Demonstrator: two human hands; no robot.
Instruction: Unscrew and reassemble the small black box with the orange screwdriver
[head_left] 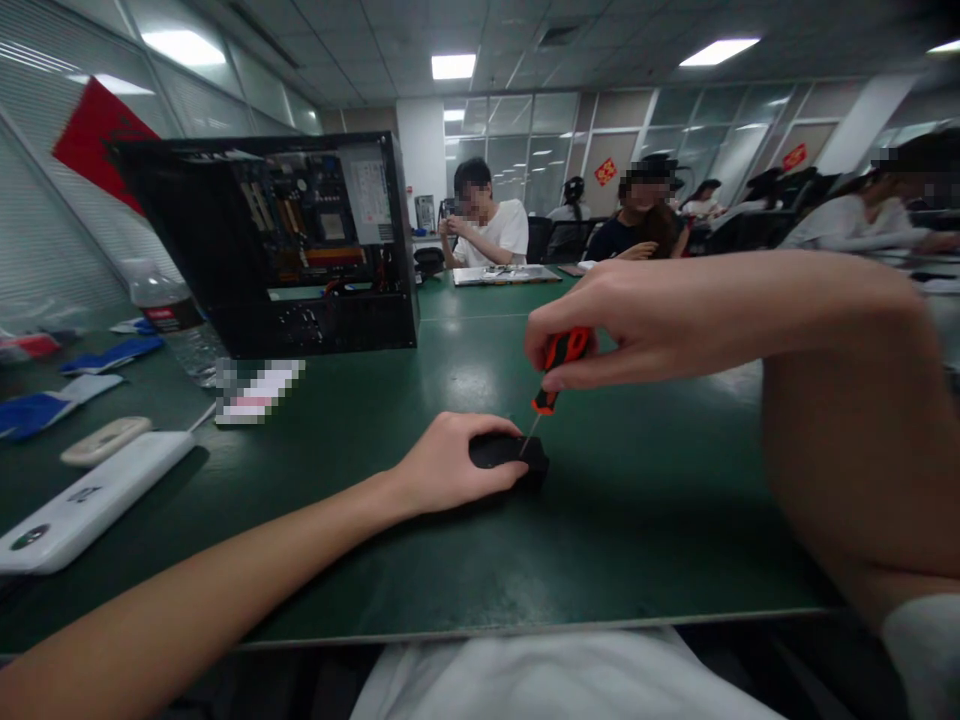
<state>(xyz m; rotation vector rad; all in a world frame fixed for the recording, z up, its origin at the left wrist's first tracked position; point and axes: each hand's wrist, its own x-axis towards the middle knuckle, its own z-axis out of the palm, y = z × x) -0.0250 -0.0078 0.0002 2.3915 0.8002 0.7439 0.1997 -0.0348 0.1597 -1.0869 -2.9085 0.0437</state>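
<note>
On the green table lies a small black device (495, 450), shaped like a computer mouse; its exact kind is unclear. My left hand (450, 465) grips it from the left, thumb along the near side and fingers along the far side. Above it, my right hand (592, 325) is closed around the red and black handle of a screwdriver (546, 400). The shaft slants down to the left, and its tip meets the top of the black device near its right end. Whether a screw sits under the tip is too small to tell.
An open black computer case (330, 330) stands at the back left, beside a plastic bottle (176, 320). Nearer are a white power bank (97, 505), a pale oval case (105, 440) and blue packets (37, 410). A flat panel (506, 276) lies across the table before a seated person (495, 225).
</note>
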